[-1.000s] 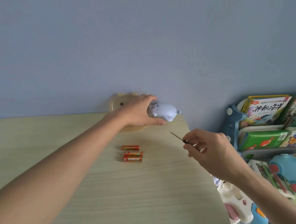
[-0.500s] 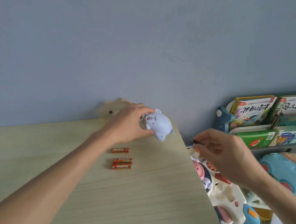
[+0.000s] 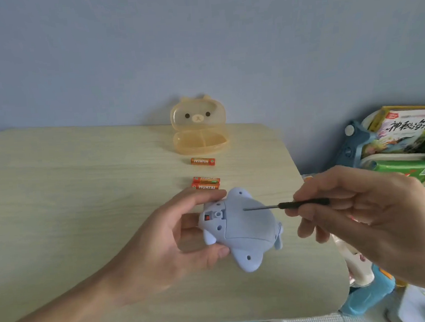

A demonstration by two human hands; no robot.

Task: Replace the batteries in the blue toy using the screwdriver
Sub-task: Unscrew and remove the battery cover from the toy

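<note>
I held the blue toy (image 3: 244,229) belly-up over the tabletop (image 3: 83,195), fingers (image 3: 200,196) of my left hand (image 3: 166,242) curled round one end, so its pale underside, with small screw holes and a red-orange bit in a recess, faced me. The fingers of my right hand (image 3: 366,213) pinched the screwdriver (image 3: 302,203) by its black handle, tip on the cover, I judge to find the screw; three batteries (image 3: 206,183) lay just beyond, ready to hand.

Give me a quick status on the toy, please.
Left hand grips blue toy, underside up. Right hand pinches screwdriver, tip at that underside. Nothing blocking.
</note>
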